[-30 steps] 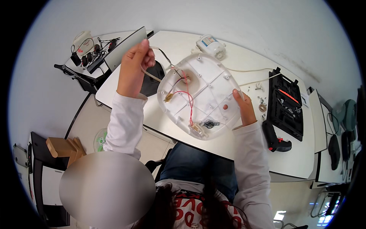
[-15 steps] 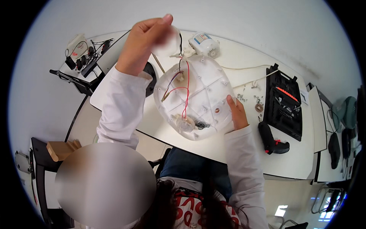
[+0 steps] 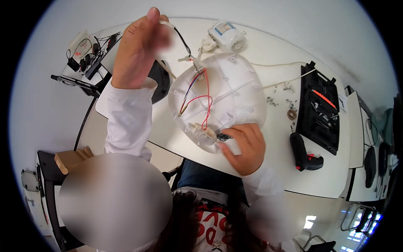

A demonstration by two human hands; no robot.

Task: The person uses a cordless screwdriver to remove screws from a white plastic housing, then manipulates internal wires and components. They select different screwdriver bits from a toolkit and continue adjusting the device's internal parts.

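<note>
A white plastic fan base shell lies with its ribbed inside up in front of me. Red, blue and brown wires cross it. Raised above its far left side, my left hand is closed on a white-sheathed electric cord, whose black wire runs down to the shell; some fingers are blurred. At the shell's near edge sits a round translucent part. Beside that part is a dark clump, too small to make out. My right hand reaches over the clump, thumb and forefinger apart.
A white motor unit stands behind the shell. To the right are loose screws, a black cordless screwdriver and an open black tool case. A black rounded object lies left of the shell, partly behind my left arm.
My left hand has moved left and up with the cord. My right hand has left the shell's right edge and come to the dark clump at the near edge.
</note>
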